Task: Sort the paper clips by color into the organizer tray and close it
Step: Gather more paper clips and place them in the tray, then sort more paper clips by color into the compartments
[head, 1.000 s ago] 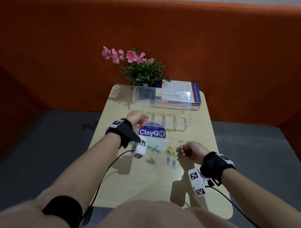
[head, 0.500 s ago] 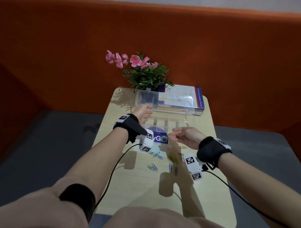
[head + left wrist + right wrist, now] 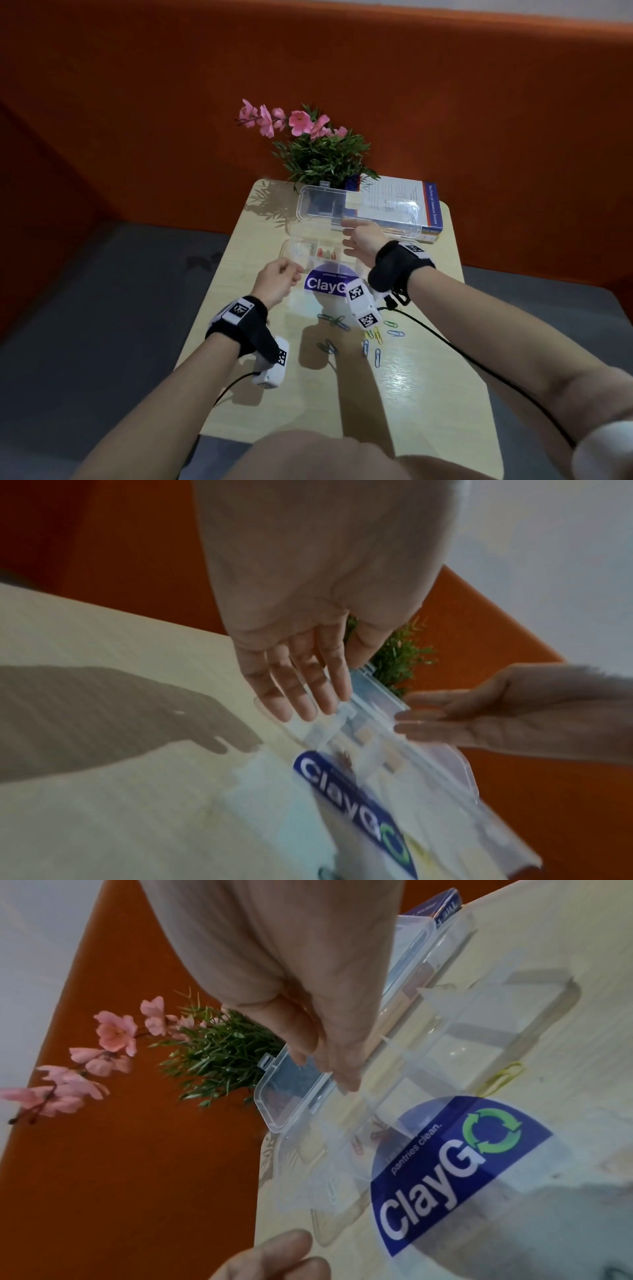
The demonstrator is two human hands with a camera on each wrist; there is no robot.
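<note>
Right hand: [image 3: 359, 240] fingers straight and loose, holding nothing, poised over the middle cells of the clear organizer tray [image 3: 294, 253], likely after a drop.
Left hand: [image 3: 275, 286] relaxed and empty, just beside the tray's near-left corner, probably to steady it.
Tray lid: [image 3: 356, 214] propped open at the back against a book [image 3: 407, 205].
Paper clips: [image 3: 371, 339] blue, green and yellow ones loose on the surface [image 3: 394, 394], near the person.
In the way: ClayGo sticker [image 3: 325, 284]; flower plant [image 3: 322, 154] behind.
</note>
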